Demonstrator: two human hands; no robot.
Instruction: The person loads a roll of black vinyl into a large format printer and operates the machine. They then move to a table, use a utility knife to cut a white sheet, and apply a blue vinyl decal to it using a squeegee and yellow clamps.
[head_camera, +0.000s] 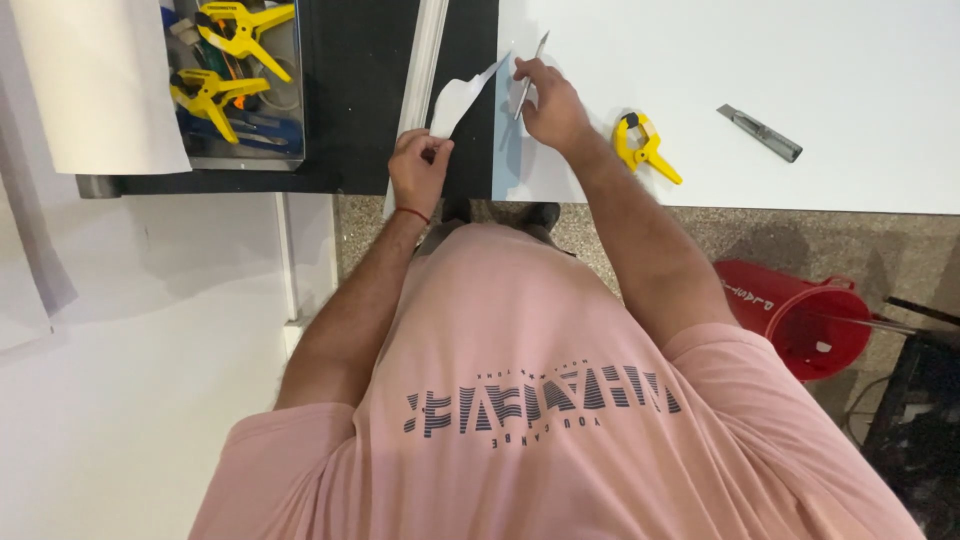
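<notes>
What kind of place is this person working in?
Probably a craft or sign-making workshop. A white sheet covers the table, with a yellow spring clamp and a utility knife on it, and a tray of more clamps sits alongside.

No packages, signs or screens show. The only lettering sits on 2 things: a dark printed band across the chest of the pink shirt (560, 430) at lower centre, and pale marking on the side of the red bucket (800, 315) at right.
</notes>
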